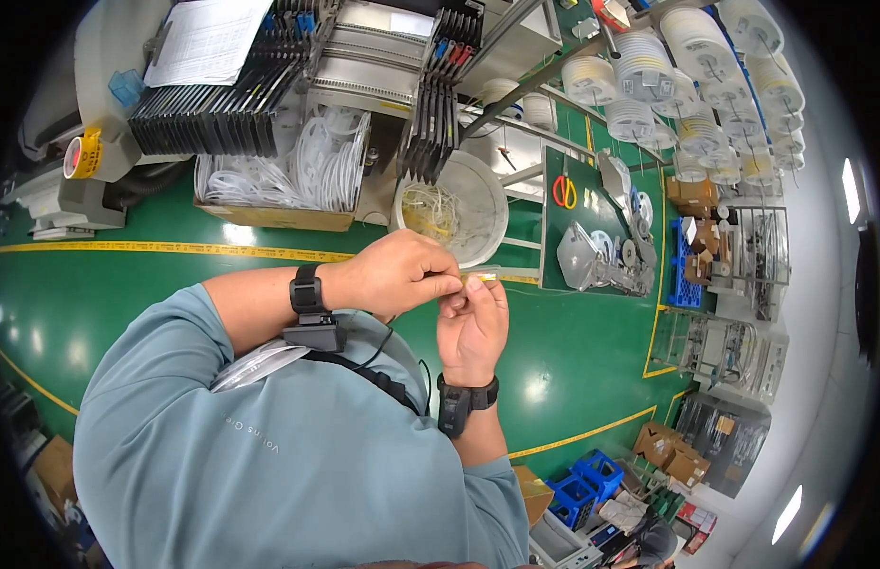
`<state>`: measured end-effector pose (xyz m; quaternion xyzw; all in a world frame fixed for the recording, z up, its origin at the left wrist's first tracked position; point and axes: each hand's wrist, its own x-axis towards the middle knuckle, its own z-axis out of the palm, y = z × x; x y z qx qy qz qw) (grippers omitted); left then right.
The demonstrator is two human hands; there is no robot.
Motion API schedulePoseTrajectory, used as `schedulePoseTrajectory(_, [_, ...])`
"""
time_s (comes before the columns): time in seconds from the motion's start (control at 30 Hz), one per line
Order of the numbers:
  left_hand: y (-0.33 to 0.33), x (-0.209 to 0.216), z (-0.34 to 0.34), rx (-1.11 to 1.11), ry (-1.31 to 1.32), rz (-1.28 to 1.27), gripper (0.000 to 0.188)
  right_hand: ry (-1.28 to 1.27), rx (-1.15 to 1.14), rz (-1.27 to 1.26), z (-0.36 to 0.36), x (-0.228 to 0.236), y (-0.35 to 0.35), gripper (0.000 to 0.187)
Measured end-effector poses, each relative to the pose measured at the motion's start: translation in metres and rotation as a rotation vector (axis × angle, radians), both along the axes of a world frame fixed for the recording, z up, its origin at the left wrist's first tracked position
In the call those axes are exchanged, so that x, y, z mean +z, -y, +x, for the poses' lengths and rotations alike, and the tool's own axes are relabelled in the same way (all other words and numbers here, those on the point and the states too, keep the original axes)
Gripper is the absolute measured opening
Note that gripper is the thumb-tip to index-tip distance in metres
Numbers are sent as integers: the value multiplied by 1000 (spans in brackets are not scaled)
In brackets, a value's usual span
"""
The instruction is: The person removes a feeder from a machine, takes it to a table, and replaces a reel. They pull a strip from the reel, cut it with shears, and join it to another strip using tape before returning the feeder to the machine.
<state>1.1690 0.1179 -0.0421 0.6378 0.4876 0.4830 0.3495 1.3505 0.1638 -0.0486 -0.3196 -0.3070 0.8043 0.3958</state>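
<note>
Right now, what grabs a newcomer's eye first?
Mid-picture, the left hand and right hand meet, pinching a small yellowish strip just below a pale round bin. Then the white spools massed at upper right, and the orange-and-yellow scissors on the green tabletop right of the bin.

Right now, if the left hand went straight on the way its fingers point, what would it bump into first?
Probably the bare right hand: the bare left hand points across at it, the two close together at a small, pale yellowish piece. Whether they touch is hard to tell.
</note>
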Motion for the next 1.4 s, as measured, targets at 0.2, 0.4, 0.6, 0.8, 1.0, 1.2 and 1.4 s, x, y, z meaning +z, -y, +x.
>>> schedulePoseTrajectory(0.2, [-39, 5, 30, 34, -7, -35, 22, -90, -24, -79, 31, 1, -56, 5])
schedulePoseTrajectory(0.4, [-81, 20, 58, 69, 164, -253, 26, -157, 189, -24, 72, 12, -138, 15])
schedulePoseTrajectory(0.6, [-111, 22, 84, 65, 382, -340, 29, -195, 454, 201, 86, 4, -180, 23])
schedulePoseTrajectory(0.8, [-121, 12, 95, 233, 238, -286, 29, -62, 534, 209, 85, 1, -212, 19])
schedulePoseTrajectory(1.0, [-127, 8, 102, 378, 106, -238, 27, 91, 549, 266, 83, 3, -228, 15])
schedulePoseTrajectory(1.2, [-138, 16, 116, 407, 415, -478, 26, 278, 585, 326, 83, -2, -237, 16])
schedulePoseTrajectory(1.4, [-152, -21, 119, 319, 588, -606, 31, 688, 537, 598, 83, -9, -238, 13])
